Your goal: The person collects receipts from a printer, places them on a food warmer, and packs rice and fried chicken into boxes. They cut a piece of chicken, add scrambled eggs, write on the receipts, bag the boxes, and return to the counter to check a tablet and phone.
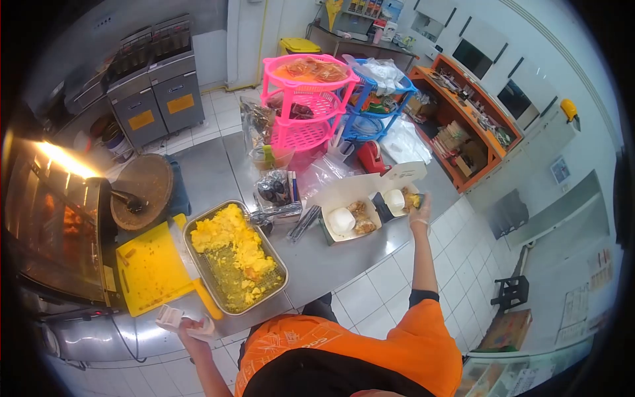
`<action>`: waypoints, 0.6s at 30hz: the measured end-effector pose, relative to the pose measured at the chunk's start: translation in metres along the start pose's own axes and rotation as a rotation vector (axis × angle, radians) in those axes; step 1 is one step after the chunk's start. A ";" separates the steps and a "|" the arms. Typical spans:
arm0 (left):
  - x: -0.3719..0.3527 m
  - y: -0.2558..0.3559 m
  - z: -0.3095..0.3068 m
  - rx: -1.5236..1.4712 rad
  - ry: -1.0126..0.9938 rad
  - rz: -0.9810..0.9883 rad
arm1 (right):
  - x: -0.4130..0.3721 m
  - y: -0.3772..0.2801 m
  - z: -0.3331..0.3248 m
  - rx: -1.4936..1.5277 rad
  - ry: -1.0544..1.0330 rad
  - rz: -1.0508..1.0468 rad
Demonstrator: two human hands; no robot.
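Observation:
My left hand (193, 328) is low at the counter's front edge, its fingers closed round a white folded item (172, 318). My right hand (421, 210), in a clear glove, is at the far right food box (395, 201), its fingers at a small dark-edged cup of yellow food (414, 200). That box also holds a white rounded portion and brown pieces. Beside it stands another open box (342, 220) with similar contents. A metal tray (284, 284) of yellow food lies between my hands, next to a yellow cutting board (149, 268).
A pink tiered rack (311, 135) and a blue rack (365, 128) stand at the counter's back. A red dispenser (372, 157) is behind the boxes. A round wooden block (142, 192) and a lit glass warmer (53, 231) are at left. Tongs (278, 213) lie by the tray.

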State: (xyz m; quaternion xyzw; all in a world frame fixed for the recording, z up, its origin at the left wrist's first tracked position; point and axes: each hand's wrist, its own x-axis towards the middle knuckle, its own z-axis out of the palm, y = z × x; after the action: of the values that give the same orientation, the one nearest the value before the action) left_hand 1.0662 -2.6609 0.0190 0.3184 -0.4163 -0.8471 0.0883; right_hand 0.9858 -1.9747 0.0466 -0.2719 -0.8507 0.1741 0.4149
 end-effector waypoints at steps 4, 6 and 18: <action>-0.001 0.015 0.026 0.063 0.006 0.076 | -0.023 0.008 -0.005 -0.427 -0.607 -0.323; -0.006 0.018 0.035 0.016 -0.018 0.074 | -0.029 0.007 0.003 -0.321 -0.572 -0.325; -0.038 -0.039 0.054 0.297 -0.807 0.370 | -0.224 -0.373 0.044 1.178 -0.702 -0.218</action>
State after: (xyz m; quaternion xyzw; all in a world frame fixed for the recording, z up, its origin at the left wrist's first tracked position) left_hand 1.0672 -2.5850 0.0310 -0.1068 -0.5840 -0.8044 0.0222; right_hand 0.9459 -2.4089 0.0782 0.1580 -0.7209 0.6416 0.2088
